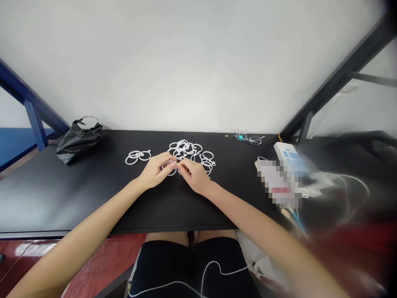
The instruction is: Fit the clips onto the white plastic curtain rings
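Both hands meet over a black table (pixel 93 194). My left hand (pixel 155 170) and my right hand (pixel 194 174) pinch the same white plastic ring (pixel 169 167) between their fingertips, just above the tabletop. Right behind the hands lies a pile of several white rings (pixel 192 152). A small cluster of linked white rings (pixel 137 156) lies apart to the left of the hands.
A black plastic bag (pixel 79 140) sits at the back left. A pair of glasses (pixel 249 138) lies at the back right by the white wall. A white power strip (pixel 287 154) with white cables (pixel 341 182) lies at the right. My lap is below the table's front edge.
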The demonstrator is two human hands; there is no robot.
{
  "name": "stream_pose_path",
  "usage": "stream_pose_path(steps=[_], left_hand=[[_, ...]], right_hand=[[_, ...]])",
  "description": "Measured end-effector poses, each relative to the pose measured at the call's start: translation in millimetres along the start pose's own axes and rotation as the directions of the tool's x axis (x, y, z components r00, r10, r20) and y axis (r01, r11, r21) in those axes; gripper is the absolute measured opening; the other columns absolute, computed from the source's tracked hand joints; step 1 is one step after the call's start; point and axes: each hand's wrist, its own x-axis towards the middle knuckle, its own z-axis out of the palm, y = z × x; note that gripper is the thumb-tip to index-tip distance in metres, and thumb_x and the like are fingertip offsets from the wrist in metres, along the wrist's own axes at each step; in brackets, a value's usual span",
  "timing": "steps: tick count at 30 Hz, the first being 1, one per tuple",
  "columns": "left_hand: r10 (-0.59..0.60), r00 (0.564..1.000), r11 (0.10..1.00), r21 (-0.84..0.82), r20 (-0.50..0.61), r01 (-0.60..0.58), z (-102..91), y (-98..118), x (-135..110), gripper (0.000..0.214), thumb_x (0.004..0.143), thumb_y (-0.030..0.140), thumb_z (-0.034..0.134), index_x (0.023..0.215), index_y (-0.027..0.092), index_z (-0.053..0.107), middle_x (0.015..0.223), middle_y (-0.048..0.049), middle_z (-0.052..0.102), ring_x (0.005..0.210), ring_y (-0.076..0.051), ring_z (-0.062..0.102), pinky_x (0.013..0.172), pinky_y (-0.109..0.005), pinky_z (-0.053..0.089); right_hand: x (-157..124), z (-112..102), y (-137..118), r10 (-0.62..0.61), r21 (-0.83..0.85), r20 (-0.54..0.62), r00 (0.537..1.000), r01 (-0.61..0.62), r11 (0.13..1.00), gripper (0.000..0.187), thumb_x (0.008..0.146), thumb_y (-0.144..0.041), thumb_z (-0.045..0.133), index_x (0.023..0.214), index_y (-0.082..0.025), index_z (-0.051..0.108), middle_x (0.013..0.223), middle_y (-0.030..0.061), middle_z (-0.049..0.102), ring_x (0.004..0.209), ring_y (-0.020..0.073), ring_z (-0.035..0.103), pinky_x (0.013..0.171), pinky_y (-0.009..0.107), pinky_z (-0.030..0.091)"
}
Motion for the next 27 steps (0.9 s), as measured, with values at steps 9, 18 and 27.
stream_pose_path(steps=[9, 18, 27], left_hand=[[0.051, 0.999, 0.999, 0.012, 0.019, -0.051, 0.7, -0.6, -1.5, 0.033, 0.097, 0.033, 0.034, 0.079, 0.016, 0.056, 0.071, -0.0027, 0.057, 0.064, -0.015, 0.051, 0.061, -0.027, 0.04], [0.033, 0.999, 0.999, 0.041, 0.042, -0.034, -0.7, 1.3, -0.7, 0.033, 0.096, 0.034, 0.035, 0.073, 0.017, 0.052, 0.065, -0.0008, 0.053, 0.06, -0.014, 0.048, 0.058, -0.025, 0.038], [0.05, 0.998, 0.998, 0.044, 0.045, -0.052, -0.4, -0.7, -1.3, 0.031, 0.096, 0.031, 0.038, 0.074, 0.016, 0.053, 0.067, -0.0007, 0.052, 0.061, -0.013, 0.047, 0.059, -0.025, 0.038]], right_hand=[[-0.8, -0.5, -0.1, -0.024, -0.033, 0.053, 0.998, 0.026, 0.999, 0.031, 0.1, -0.033, 0.04, 0.072, -0.021, 0.041, 0.062, -0.0049, 0.043, 0.054, 0.009, 0.038, 0.057, 0.023, 0.032], [0.3, -0.9, -0.1, 0.0, -0.001, 0.08, 0.997, 0.0, 1.0, 0.034, 0.1, -0.033, 0.04, 0.069, -0.021, 0.036, 0.06, -0.0055, 0.038, 0.053, 0.0088, 0.036, 0.056, 0.023, 0.03], [-0.4, -1.0, 0.2, 0.003, 0.0, 0.084, 0.996, -0.003, 1.0, 0.033, 0.1, -0.033, 0.04, 0.069, -0.021, 0.036, 0.06, -0.0056, 0.038, 0.053, 0.0088, 0.036, 0.056, 0.023, 0.031]])
